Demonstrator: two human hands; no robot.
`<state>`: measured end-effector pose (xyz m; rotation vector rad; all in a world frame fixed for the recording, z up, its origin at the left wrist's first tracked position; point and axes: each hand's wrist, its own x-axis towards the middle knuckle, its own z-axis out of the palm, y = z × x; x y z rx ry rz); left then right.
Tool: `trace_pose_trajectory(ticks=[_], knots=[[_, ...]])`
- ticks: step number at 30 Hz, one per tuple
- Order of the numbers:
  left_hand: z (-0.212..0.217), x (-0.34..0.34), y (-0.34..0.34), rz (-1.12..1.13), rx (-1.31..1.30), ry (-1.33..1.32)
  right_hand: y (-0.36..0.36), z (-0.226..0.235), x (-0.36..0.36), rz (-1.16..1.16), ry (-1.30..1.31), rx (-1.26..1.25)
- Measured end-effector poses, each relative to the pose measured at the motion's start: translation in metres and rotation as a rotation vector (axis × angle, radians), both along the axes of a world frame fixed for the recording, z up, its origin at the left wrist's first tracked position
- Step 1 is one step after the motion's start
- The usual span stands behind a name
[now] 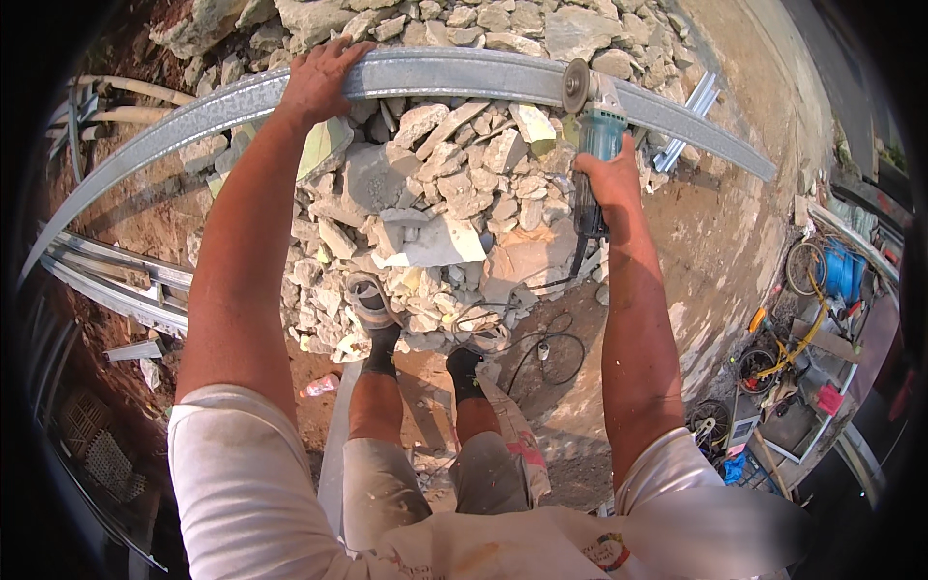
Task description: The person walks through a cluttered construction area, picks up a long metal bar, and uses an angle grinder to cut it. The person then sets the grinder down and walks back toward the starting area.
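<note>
Shirtfront (pixel 483 543) nearest, left hand (pixel 325 79) clasps metal channel (pixel 459 73), right hand (pixel 613 182) holds grinder (pixel 601 133) over it.

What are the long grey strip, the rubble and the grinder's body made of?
The strip: probably galvanized steel, from its mottled, silvery sheen. The rubble: likely concrete or stone, its chunks matte and jagged. The grinder's body: apparently plastic, moulded and teal.

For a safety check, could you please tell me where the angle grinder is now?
In the head view, the angle grinder is right of centre near the top, in the right hand, its disc at the long metal channel.
</note>
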<state>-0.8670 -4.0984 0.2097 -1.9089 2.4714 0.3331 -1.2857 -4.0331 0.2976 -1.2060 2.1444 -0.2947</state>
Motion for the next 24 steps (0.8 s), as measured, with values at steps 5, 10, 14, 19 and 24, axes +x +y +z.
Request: trace_pose_trajectory(ticks=[5, 10, 14, 19, 24], knots=[[0.000, -0.002, 0.000, 0.005, -0.004, -0.005, 0.005, -0.007, -0.005, 0.014, -0.010, -0.020], [0.001, -0.001, 0.001, 0.009, 0.005, -0.007, 0.010, -0.006, -0.003, 0.002, -0.084, -0.026], [0.004, -0.004, 0.000, 0.018, 0.020, -0.012, 0.013, -0.013, -0.009, -0.002, -0.089, -0.026], [0.005, -0.003, 0.000, 0.021, 0.024, -0.018, 0.012, -0.006, -0.002, -0.016, -0.095, -0.001], [0.003, -0.003, 0.001, 0.019, 0.007, -0.034, 0.013, -0.008, -0.003, -0.009, -0.063, -0.013]])
